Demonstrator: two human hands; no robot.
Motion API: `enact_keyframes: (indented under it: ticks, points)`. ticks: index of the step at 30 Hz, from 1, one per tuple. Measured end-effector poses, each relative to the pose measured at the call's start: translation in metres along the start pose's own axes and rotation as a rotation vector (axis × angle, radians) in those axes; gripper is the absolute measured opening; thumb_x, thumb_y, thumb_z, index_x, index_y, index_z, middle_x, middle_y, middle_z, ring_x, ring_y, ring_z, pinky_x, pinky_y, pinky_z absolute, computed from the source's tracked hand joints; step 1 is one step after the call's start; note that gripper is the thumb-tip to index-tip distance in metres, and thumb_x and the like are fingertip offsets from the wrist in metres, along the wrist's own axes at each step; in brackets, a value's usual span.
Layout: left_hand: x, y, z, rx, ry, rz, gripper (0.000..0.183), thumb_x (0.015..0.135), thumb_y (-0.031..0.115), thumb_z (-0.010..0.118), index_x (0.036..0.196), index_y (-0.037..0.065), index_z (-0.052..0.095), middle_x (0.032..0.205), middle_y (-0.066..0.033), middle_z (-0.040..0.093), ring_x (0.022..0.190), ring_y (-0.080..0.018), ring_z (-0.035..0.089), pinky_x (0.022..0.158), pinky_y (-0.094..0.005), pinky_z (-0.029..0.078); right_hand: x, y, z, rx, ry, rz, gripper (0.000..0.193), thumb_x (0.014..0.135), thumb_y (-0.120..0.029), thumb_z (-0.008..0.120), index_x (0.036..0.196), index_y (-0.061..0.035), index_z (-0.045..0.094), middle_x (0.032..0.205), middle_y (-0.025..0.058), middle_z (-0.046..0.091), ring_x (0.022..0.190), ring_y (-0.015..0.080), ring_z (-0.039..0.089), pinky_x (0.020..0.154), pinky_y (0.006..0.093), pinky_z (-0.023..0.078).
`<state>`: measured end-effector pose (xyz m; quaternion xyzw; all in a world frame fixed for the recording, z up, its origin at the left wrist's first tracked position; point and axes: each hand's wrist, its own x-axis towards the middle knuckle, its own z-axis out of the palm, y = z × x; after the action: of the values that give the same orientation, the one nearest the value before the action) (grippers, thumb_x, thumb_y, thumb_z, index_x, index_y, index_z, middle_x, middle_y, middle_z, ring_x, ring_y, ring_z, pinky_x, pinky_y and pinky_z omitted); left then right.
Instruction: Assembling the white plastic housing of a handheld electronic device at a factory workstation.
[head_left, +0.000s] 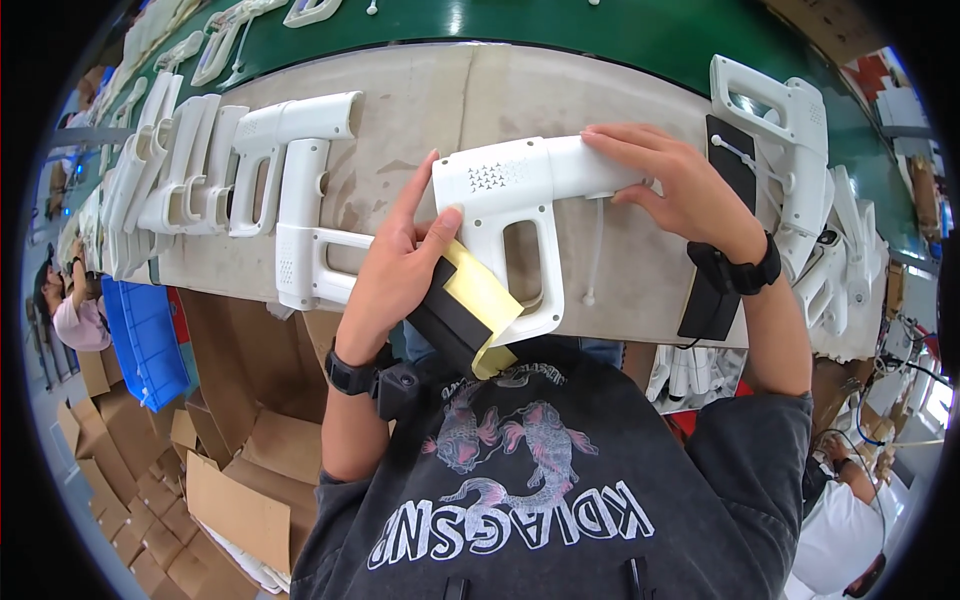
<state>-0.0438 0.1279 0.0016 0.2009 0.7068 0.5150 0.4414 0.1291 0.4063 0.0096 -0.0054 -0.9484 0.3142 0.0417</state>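
Note:
A white plastic gun-shaped housing [510, 180] with a looped handle and a patch of small vent marks lies across the middle of the worktable. At its rear end, my left hand [395, 265] grips the housing, thumb on top and fingers along the left edge. My right hand [690, 180] is closed round the front barrel, thumb underneath. Against the handle and below my left palm sits a black block [450, 325] with a yellow sheet-like piece [482, 290] on it; its exact kind is unclear. A thin white strip [597, 250] with a rounded end hangs below the barrel.
More white housing shells [265, 170] are crowded on the left, and others [805, 180] on the right beside a black flat panel [705, 280]. Beyond the table runs a green surface [600, 40]. A blue crate [145, 340] and cardboard boxes [240, 500] stand at lower left. People work on both sides.

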Motion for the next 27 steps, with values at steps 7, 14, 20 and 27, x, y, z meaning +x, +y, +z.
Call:
enact_keyframes:
  ticks: [7, 14, 20, 27]
  points:
    - [0.003, 0.004, 0.000, 0.100, -0.003, 0.021, 0.074, 0.103, 0.030, 0.064, 0.164, 0.016, 0.025, 0.098, -0.0131, 0.074, 0.087, -0.0106, 0.062, 0.084, -0.0282, 0.050, -0.010, -0.004, -0.005, 0.006, 0.058, 0.055, 0.077, 0.073, 0.008, 0.077, 0.145, -0.0130, 0.058, 0.142, 0.0133, 0.061, 0.125, 0.0354, 0.059, 0.105, 0.0398, 0.051]
    - [0.002, 0.012, -0.001, 0.090, -0.016, 0.038, 0.074, 0.103, 0.032, 0.065, 0.164, 0.017, 0.026, 0.094, -0.0133, 0.074, 0.086, -0.0111, 0.062, 0.082, -0.0280, 0.050, -0.011, -0.004, -0.010, -0.035, 0.075, 0.044, 0.078, 0.072, 0.007, 0.077, 0.145, -0.0135, 0.058, 0.142, 0.0128, 0.061, 0.126, 0.0354, 0.058, 0.106, 0.0412, 0.050]
    - [0.005, 0.016, 0.000, 0.165, -0.005, 0.000, 0.069, 0.104, 0.029, 0.063, 0.163, 0.019, 0.030, 0.091, -0.0123, 0.072, 0.082, -0.0107, 0.058, 0.081, -0.0281, 0.049, -0.011, 0.003, 0.001, -0.048, 0.056, 0.044, 0.075, 0.075, 0.005, 0.078, 0.144, -0.0136, 0.058, 0.143, 0.0118, 0.060, 0.129, 0.0352, 0.055, 0.108, 0.0419, 0.048]
    - [0.016, -0.011, 0.000, 0.177, 0.027, -0.009, 0.065, 0.105, 0.031, 0.061, 0.160, 0.010, 0.034, 0.095, -0.0133, 0.072, 0.084, -0.0122, 0.061, 0.082, -0.0273, 0.049, -0.008, 0.007, -0.002, -0.012, 0.051, 0.022, 0.074, 0.075, 0.004, 0.078, 0.144, -0.0134, 0.059, 0.144, 0.0115, 0.060, 0.129, 0.0355, 0.056, 0.110, 0.0420, 0.047]
